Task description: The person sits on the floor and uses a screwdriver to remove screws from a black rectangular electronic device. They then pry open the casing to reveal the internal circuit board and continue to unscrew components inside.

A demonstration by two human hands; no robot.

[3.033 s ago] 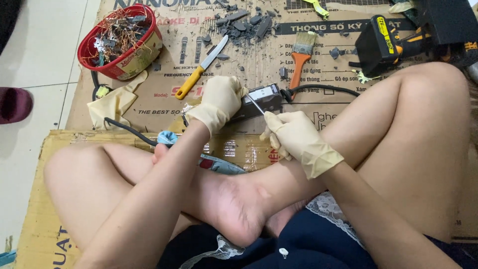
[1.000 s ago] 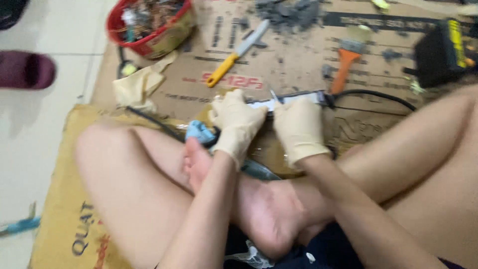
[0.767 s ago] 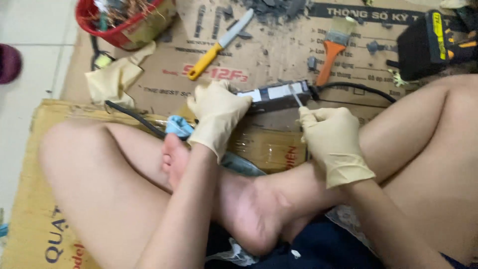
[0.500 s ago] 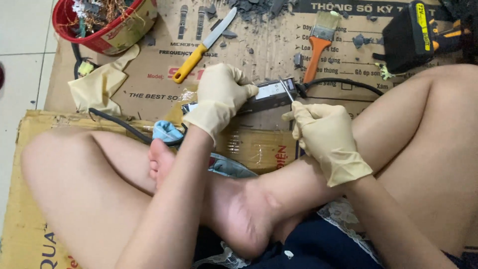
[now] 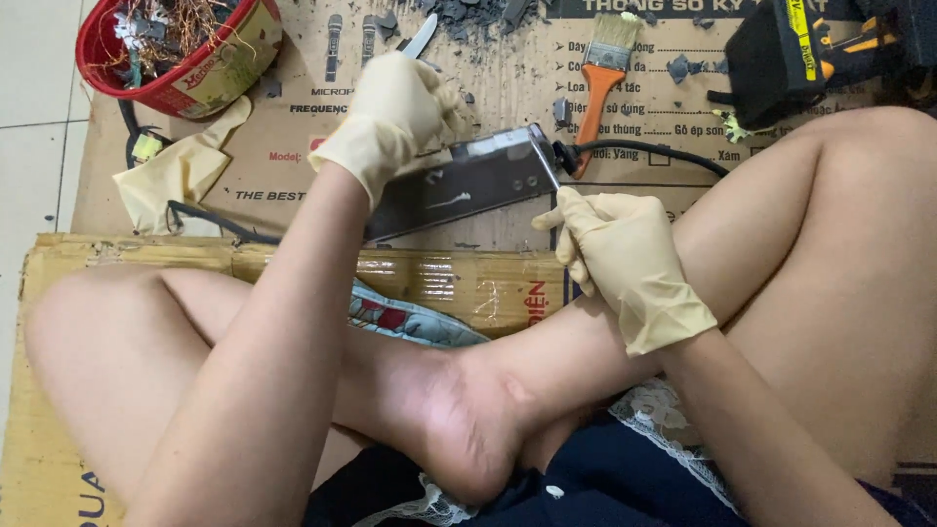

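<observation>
Landmark: a long grey metal box lies slantwise on the cardboard sheet spread over the floor, in front of the person's crossed legs.
Metal box: its right end is the higher one in the view; a black cable leaves that end and runs off to the right.
Left hand: gloved in pale latex, it hovers over the upper left part of the metal box with the fingers curled in; whether they hold anything I cannot tell, since the glove hides the palm side.
Right hand: also gloved, it sits just below the right end of the metal box, the fingers closed into a loose fist around a thin metal tool whose tip stands against the corner of the box.
Knife: only its blade shows, past the left hand, beyond the metal box.
Paintbrush: orange-handled, it lies above the right end of the metal box, bristles away from the person.
Red bowl: well to the upper left of the metal box, filled with tangled copper wire and small parts.
Spare glove: crumpled on the cardboard, left of the metal box.
Black and yellow tool: far to the upper right of the metal box.
Grey debris: scattered beyond the metal box near the top edge.
</observation>
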